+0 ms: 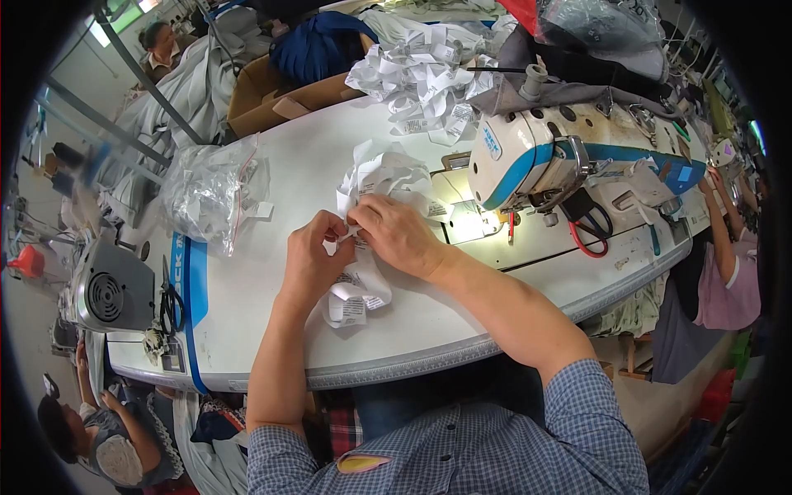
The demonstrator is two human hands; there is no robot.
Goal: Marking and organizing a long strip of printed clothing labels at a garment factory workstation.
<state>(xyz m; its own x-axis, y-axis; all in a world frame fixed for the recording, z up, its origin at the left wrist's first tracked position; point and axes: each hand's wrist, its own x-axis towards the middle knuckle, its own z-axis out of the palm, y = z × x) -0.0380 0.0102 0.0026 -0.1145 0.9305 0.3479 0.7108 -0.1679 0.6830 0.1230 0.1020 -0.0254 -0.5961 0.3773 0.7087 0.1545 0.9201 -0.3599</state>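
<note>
Both hands meet over a white table, around a long strip of white printed fabric labels (365,278). My left hand (315,253) pinches the strip between thumb and fingers. My right hand (396,232) holds it from the other side, its fingertips close to the left ones; the exact grip is partly hidden. Below the hands the strip hangs in folds on the tabletop. Just above them lies a loose coil of the same label strip (396,176). Farther back sits a larger tangled heap of label strips (427,80).
A Jack sewing machine (526,154) with a lit needle area stands right, red-handled scissors (594,232) beside it. At left are a clear plastic bag (210,192), black scissors (170,303) and a grey machine motor (114,284). A cardboard box (297,102) stands behind. Other people sit at both sides.
</note>
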